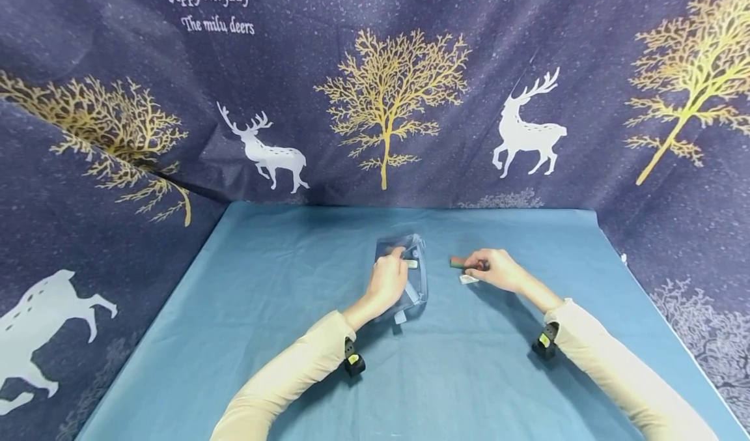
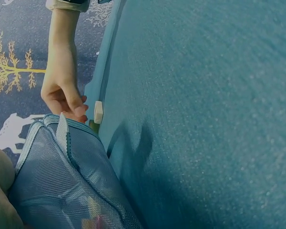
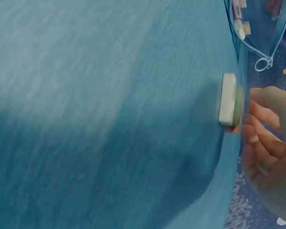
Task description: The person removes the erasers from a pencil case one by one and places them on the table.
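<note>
My left hand [image 1: 388, 277] grips the near-left side of a blue mesh zipper pouch [image 1: 423, 291]. In the left wrist view the pouch [image 2: 62, 176] bulges beside the hand, its zip edge raised. Small pale and coloured pieces show inside through the mesh. To the pouch's right, the curled fingers of my right hand [image 1: 495, 270] are at a small orange-red and green block [image 1: 457, 262]. Whether they pinch it cannot be made out, as that spot is blurred and partly covered. Just in front of it lies a white block [image 3: 227, 99], apart from the fingers.
A blue cloth [image 1: 281, 278] covers the table. Behind it hangs a dark blue curtain [image 1: 328, 11] with white deer and golden trees. A zip ring [image 3: 263, 64] sticks out at the pouch's corner. A pale tag [image 1: 400, 317] hangs at its near end.
</note>
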### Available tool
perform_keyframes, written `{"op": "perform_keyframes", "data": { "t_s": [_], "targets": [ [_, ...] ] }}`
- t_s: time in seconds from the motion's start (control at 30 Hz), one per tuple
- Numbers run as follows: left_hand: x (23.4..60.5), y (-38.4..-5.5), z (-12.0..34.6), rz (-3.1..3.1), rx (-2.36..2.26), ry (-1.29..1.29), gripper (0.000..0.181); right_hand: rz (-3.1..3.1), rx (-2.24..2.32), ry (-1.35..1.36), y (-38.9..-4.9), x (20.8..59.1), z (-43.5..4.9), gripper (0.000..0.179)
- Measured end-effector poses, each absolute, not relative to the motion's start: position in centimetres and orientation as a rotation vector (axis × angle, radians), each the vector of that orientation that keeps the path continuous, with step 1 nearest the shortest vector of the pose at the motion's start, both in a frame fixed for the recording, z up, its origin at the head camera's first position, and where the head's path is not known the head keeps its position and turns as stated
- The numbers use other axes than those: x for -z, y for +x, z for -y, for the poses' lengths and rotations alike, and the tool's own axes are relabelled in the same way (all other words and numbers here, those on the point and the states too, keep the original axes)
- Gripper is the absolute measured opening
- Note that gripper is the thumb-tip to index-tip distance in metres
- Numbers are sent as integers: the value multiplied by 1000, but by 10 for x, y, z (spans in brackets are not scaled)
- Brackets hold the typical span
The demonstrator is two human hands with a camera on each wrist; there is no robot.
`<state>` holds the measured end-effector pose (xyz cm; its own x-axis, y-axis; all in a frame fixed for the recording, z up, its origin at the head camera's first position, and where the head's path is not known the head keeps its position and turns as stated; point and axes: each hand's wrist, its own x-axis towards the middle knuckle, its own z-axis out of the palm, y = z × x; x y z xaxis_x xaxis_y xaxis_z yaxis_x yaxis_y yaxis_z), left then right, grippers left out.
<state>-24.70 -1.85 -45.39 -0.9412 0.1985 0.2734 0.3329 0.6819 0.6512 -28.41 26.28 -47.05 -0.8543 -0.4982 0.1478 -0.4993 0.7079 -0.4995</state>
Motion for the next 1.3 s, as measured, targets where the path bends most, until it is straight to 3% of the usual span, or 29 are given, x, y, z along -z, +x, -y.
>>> {"op": "perform_keyframes", "data": {
  "t_s": [1.3],
  "targets": [
    [453, -246, 18, 2656, 984, -359, 33, 2817, -1043, 1177, -282, 461, -182, 24]
  ]
}}
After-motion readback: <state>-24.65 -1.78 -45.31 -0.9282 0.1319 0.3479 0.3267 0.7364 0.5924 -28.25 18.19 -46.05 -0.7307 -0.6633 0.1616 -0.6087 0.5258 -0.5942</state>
